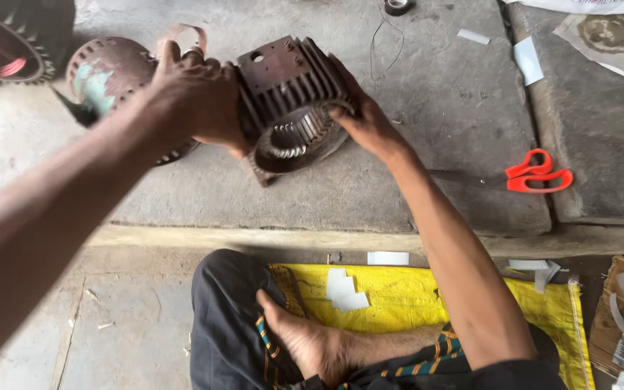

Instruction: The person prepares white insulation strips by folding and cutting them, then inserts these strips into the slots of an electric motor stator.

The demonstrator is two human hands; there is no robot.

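Gripping the finned motor housing [290,97] from both sides right now: left hand [196,97] clamped on its left flank, right hand [366,123] curled over the right rim, fingers [341,112] closed on the fins. It's tipped up on the stone slab [435,108], open bore facing me, and the slots inside look bare, no windings that I can see. So I'd guess the stripping part is done and anything that goes back in is still ahead. A rusty end cover [102,72] sits just left, touching-close behind my left hand. Orange scissors [539,173] lie well off to the right. Slab's near edge drops off toward my lap and the yellow sack [413,296]; plenty of free room far and right.
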